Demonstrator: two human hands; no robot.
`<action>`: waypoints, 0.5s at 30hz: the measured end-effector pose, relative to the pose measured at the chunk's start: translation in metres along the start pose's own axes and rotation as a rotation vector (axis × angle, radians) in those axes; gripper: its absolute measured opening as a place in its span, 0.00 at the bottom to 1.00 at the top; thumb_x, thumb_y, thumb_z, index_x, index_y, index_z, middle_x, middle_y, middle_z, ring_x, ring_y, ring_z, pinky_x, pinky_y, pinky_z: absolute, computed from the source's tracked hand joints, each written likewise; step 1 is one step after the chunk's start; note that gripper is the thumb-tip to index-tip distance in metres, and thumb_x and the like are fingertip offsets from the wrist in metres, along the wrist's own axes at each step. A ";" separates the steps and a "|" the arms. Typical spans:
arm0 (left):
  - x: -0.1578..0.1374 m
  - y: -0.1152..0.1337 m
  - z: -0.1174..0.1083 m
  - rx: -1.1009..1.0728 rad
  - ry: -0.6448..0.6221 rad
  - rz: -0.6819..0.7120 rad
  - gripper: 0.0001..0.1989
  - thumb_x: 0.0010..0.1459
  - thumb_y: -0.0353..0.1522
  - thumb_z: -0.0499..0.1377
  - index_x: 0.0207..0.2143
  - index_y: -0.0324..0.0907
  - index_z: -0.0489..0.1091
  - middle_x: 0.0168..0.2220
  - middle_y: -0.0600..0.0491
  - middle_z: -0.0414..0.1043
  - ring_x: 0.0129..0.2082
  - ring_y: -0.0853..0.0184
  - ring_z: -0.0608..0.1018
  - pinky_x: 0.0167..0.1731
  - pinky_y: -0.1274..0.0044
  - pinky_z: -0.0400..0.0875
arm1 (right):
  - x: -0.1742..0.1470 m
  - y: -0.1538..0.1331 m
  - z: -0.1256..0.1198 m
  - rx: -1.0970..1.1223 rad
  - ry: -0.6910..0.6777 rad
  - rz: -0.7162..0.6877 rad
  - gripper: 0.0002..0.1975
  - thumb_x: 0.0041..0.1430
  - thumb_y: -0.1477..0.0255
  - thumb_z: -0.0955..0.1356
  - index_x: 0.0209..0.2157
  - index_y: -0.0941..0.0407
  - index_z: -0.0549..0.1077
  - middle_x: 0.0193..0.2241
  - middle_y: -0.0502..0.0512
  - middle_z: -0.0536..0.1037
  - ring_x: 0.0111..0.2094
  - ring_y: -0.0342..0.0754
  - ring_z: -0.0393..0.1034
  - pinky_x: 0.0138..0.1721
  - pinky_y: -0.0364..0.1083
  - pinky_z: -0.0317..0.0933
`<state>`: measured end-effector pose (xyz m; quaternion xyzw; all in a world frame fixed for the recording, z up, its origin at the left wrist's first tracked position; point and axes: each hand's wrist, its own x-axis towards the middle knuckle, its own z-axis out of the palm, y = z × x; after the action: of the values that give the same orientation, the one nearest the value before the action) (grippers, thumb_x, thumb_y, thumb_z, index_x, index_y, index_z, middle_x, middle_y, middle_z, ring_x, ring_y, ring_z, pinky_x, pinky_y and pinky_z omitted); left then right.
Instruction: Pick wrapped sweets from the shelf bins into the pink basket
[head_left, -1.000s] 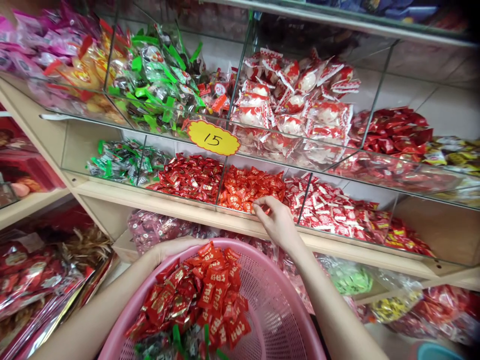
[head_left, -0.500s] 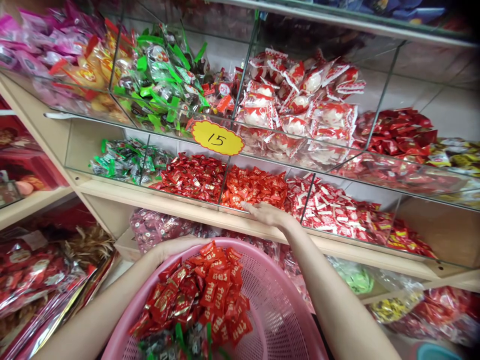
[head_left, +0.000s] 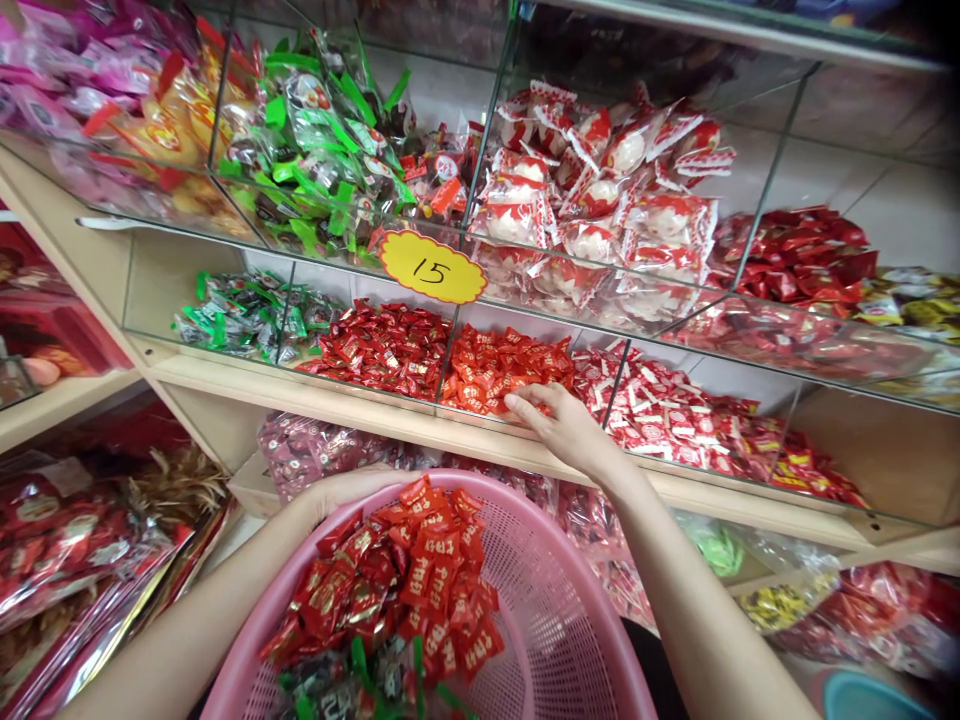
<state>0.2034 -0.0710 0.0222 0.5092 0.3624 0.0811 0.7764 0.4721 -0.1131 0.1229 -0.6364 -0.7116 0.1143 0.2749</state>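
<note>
A pink plastic basket [head_left: 581, 590] tilts toward me, with my left hand [head_left: 356, 487] gripping its far left rim; the fingertips are hidden behind it. Inside lie dark red wrapped candies [head_left: 334, 595], orange-red wrapped candies [head_left: 442, 570] with gold lettering, and green-and-clear wrapped candies [head_left: 367, 680]. My right hand [head_left: 564, 422] is over the front glass of a lower-shelf compartment, at the orange-red candies [head_left: 487, 365] there. Its thumb and fingers are apart, and I see nothing held between them.
Dark red candies [head_left: 382, 350] fill the compartment to the left, and red-and-white candies [head_left: 667, 410] the one to the right. Glass dividers and a wooden shelf edge [head_left: 300, 400] border them. Above hangs a yellow price tag [head_left: 433, 267] reading 15. A teal container [head_left: 862, 695] stands at lower right.
My right hand has shifted slightly right, and its fingers have gone from flat and outstretched to curved, with the thumb showing. My left hand keeps its hold on the basket.
</note>
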 end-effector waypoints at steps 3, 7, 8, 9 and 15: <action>0.002 -0.002 -0.002 -0.007 -0.018 -0.005 0.26 0.56 0.42 0.57 0.49 0.30 0.70 0.46 0.44 0.73 0.44 0.58 0.76 0.49 0.73 0.67 | -0.031 -0.016 -0.006 0.103 0.024 -0.050 0.21 0.59 0.54 0.61 0.44 0.53 0.73 0.41 0.58 0.73 0.45 0.52 0.65 0.48 0.51 0.57; 0.002 -0.002 -0.003 0.038 -0.042 0.023 0.26 0.57 0.42 0.56 0.50 0.30 0.68 0.47 0.44 0.72 0.46 0.56 0.75 0.49 0.71 0.67 | -0.075 -0.027 0.001 0.301 -0.275 -0.069 0.18 0.60 0.57 0.62 0.47 0.48 0.71 0.46 0.55 0.71 0.48 0.50 0.64 0.51 0.50 0.57; 0.002 -0.001 -0.002 0.051 -0.040 0.022 0.27 0.56 0.42 0.56 0.50 0.30 0.68 0.47 0.44 0.72 0.46 0.56 0.74 0.49 0.71 0.67 | -0.084 -0.026 0.005 0.322 -0.380 -0.050 0.18 0.60 0.57 0.63 0.48 0.48 0.70 0.47 0.54 0.70 0.48 0.50 0.64 0.51 0.50 0.57; 0.001 -0.001 -0.002 0.066 -0.032 0.017 0.27 0.56 0.43 0.56 0.50 0.29 0.68 0.47 0.44 0.72 0.46 0.55 0.74 0.49 0.71 0.67 | -0.091 -0.024 0.009 0.327 -0.474 -0.024 0.18 0.59 0.57 0.63 0.49 0.48 0.70 0.48 0.54 0.70 0.49 0.50 0.64 0.51 0.49 0.57; 0.003 -0.001 -0.004 0.144 0.027 0.004 0.27 0.55 0.45 0.56 0.46 0.30 0.72 0.44 0.43 0.74 0.44 0.56 0.76 0.47 0.71 0.68 | -0.113 -0.005 0.033 0.171 -0.744 0.083 0.19 0.58 0.57 0.63 0.44 0.53 0.74 0.42 0.58 0.73 0.41 0.52 0.68 0.43 0.49 0.60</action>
<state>0.2030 -0.0672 0.0188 0.5633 0.3767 0.0631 0.7327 0.4544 -0.2174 0.0700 -0.5547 -0.7241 0.4075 0.0451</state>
